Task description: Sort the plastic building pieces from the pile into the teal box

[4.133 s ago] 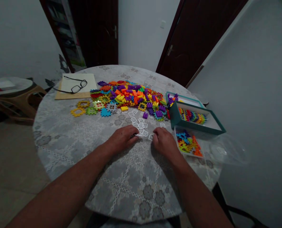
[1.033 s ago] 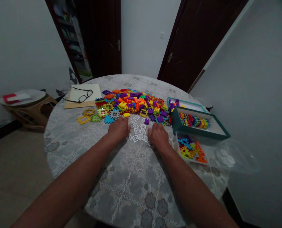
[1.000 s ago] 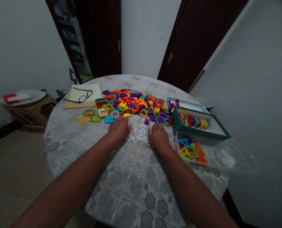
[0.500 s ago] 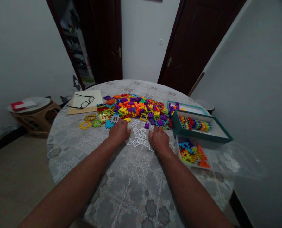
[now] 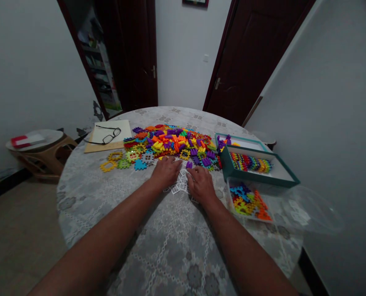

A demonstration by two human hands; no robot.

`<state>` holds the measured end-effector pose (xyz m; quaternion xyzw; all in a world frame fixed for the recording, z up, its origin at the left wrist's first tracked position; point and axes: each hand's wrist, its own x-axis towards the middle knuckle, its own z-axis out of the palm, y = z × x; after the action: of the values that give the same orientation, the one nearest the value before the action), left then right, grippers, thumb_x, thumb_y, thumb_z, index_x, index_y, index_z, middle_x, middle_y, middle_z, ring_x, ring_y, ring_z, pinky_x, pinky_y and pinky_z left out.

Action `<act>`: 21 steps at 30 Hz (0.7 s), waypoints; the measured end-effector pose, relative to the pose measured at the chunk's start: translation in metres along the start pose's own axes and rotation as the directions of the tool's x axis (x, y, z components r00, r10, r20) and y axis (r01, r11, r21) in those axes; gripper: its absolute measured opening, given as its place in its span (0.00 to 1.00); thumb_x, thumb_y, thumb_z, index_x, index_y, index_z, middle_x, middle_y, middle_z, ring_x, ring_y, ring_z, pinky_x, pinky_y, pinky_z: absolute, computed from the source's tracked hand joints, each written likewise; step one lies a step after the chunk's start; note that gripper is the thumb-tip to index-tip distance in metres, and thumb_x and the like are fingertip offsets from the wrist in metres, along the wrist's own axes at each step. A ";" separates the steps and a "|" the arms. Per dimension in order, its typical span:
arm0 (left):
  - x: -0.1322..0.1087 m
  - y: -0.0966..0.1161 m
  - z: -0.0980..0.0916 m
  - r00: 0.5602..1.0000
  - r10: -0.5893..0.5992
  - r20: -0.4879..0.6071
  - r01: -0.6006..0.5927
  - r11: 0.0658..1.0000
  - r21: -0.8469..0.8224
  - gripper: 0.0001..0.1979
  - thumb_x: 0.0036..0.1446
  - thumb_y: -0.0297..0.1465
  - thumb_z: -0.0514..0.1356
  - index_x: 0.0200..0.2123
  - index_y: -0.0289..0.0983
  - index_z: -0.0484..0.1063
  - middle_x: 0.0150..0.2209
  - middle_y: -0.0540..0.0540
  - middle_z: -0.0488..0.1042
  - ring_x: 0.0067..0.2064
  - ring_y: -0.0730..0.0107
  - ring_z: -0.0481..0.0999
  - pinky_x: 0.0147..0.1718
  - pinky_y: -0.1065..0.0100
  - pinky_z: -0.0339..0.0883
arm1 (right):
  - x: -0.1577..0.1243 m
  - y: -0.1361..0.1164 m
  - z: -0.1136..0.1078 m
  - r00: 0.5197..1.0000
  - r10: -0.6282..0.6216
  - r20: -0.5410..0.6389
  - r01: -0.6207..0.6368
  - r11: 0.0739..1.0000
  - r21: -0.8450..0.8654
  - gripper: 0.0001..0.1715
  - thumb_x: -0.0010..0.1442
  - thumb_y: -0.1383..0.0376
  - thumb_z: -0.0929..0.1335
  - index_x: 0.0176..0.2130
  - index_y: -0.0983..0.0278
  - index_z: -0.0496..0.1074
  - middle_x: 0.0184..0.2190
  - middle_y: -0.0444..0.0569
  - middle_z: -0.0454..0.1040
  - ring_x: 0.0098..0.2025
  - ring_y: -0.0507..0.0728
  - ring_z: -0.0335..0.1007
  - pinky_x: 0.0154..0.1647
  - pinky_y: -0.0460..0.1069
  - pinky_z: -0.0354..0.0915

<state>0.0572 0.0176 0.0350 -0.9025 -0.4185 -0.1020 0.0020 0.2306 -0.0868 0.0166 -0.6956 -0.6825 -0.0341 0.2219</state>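
Observation:
Small white plastic window pieces (image 5: pixel 178 187) lie in a loose cluster on the patterned tablecloth, partly covered by my hands. My left hand (image 5: pixel 166 170) rests palm down over the cluster's left side, fingers stretched out toward the right. Across from it, my right hand (image 5: pixel 201 183) lies on the right side with its fingers forward and slightly bent; no held thing shows in either hand. A purple block (image 5: pixel 189 165) sits between the two hands, just beyond the fingertips. Behind them spreads a heap of colourful plastic building pieces (image 5: pixel 176 142).
At right stand a green-edged box (image 5: pixel 259 176) with rows of coloured pieces and a clear tub (image 5: pixel 250 218) of gear-edged pieces, a transparent lid (image 5: pixel 312 209) beside it. Glasses (image 5: pixel 110 137) lie on paper at left. A stool (image 5: pixel 47 152) stands beyond the table.
Both hands have come closer together over the white window pieces, the left moving right and the right slightly left. The pieces now sit in a tighter cluster. The view has tilted slightly.

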 end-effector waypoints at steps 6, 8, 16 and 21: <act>0.018 0.004 0.005 0.996 0.069 0.051 -0.071 0.997 0.037 0.22 0.76 0.39 0.53 0.67 0.55 0.75 0.66 0.40 0.72 0.62 0.43 0.71 0.58 0.47 0.67 | 0.004 -0.010 0.002 0.993 0.102 0.061 -0.093 0.986 -0.136 0.22 0.78 0.55 0.66 0.65 0.57 0.75 0.60 0.57 0.73 0.60 0.66 0.66 0.59 0.58 0.63; 0.020 0.003 0.004 0.995 0.075 0.058 -0.078 0.996 0.047 0.22 0.76 0.41 0.52 0.66 0.54 0.76 0.67 0.40 0.71 0.63 0.43 0.70 0.58 0.47 0.68 | 0.005 -0.009 0.002 0.987 0.154 0.054 -0.144 0.976 -0.163 0.22 0.78 0.55 0.65 0.64 0.61 0.75 0.58 0.60 0.73 0.60 0.67 0.66 0.58 0.59 0.63; 0.015 -0.004 0.002 0.990 0.123 0.065 -0.125 0.992 0.017 0.21 0.76 0.41 0.54 0.67 0.51 0.74 0.68 0.41 0.71 0.66 0.48 0.70 0.64 0.49 0.65 | 0.004 -0.007 0.002 0.985 0.165 0.057 -0.154 0.975 -0.163 0.19 0.78 0.55 0.65 0.60 0.59 0.77 0.58 0.59 0.74 0.59 0.67 0.66 0.58 0.59 0.63; 0.025 0.003 0.012 0.996 0.070 0.046 -0.071 0.997 0.018 0.23 0.77 0.42 0.53 0.70 0.52 0.71 0.69 0.39 0.70 0.67 0.44 0.68 0.63 0.46 0.65 | 0.005 -0.009 0.006 0.984 0.176 0.035 -0.168 0.970 -0.175 0.25 0.77 0.53 0.66 0.66 0.59 0.73 0.59 0.61 0.73 0.60 0.69 0.65 0.57 0.60 0.63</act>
<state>0.0772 0.0358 0.0286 -0.9188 -0.3871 -0.0772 0.0047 0.2208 -0.0803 0.0148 -0.7692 -0.6195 -0.0557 0.1464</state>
